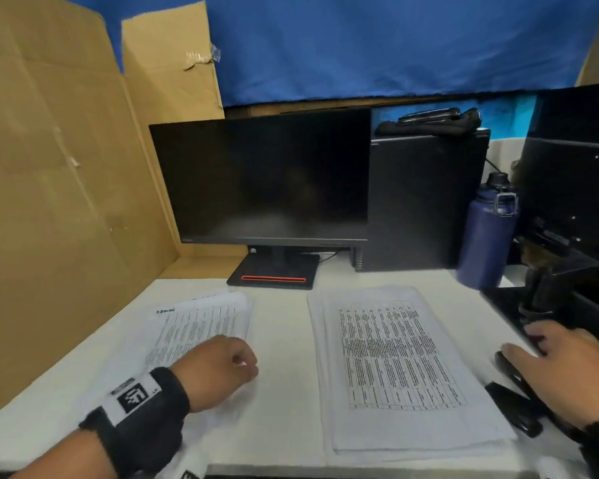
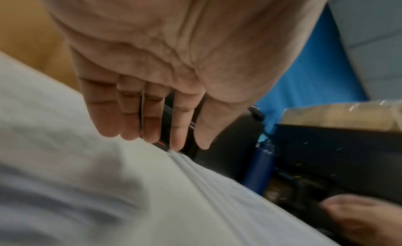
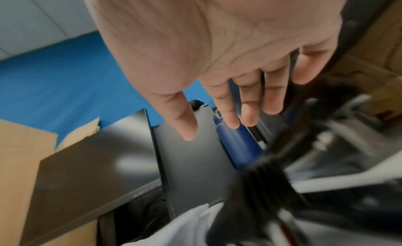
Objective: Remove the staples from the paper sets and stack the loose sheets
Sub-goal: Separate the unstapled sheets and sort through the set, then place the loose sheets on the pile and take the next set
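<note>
Two piles of printed sheets lie on the white table. The left pile (image 1: 201,326) is fanned and loose, and the right stack (image 1: 402,368) is thick and squared. My left hand (image 1: 242,361) hovers over the near edge of the left pile. Its fingers (image 2: 152,125) are straight and hold nothing. My right hand (image 1: 529,344) is spread over a black hand tool (image 1: 512,399) that lies just right of the right stack. In the right wrist view the fingers (image 3: 228,112) are extended above the blurred black tool (image 3: 267,184), without gripping it.
A dark monitor (image 1: 267,181) and a black computer tower (image 1: 426,202) stand at the back. A blue bottle (image 1: 488,236) and black equipment (image 1: 574,188) crowd the right side. A cardboard wall (image 1: 49,202) closes off the left.
</note>
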### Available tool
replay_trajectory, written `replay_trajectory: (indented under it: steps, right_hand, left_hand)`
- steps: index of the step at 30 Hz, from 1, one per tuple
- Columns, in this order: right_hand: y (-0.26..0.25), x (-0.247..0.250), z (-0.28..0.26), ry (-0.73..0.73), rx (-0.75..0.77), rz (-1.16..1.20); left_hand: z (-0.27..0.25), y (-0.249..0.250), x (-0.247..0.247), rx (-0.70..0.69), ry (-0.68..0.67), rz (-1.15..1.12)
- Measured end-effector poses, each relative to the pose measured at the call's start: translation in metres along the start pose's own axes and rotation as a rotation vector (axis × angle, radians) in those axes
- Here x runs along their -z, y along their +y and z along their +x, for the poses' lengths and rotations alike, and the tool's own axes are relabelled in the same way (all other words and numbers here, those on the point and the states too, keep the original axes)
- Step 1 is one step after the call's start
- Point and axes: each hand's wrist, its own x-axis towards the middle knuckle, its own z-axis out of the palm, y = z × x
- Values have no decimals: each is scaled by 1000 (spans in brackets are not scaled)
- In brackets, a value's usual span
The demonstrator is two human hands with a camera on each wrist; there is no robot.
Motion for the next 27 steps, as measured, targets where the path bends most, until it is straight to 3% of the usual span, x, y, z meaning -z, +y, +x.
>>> replay_trajectory:
  steps: [4,7,9,13,19,23,27]
  right_hand:
    - [-28,11,-27,33,59,83]
    - [-58,19,-58,-5,97,70]
    - [-74,21,-76,-78,171,48]
    - [-101,19,-113,-135,335,-22]
    - [-118,7,-143,-176,514,-33]
    - [-124,11,-153,-156,568,-42]
    - [-126,12,-155,-147,611,-77]
  left_hand:
    - [24,-73,46,318,143,287]
    - [26,-116,66,507,116,379]
    - [24,-129,68,554,108,356]
    - [24,-133,57,574,168,244]
    - [29,-137,57,578,161,258]
    - [27,-154,61,491,300,277]
    - [24,-161,62,427,419,135]
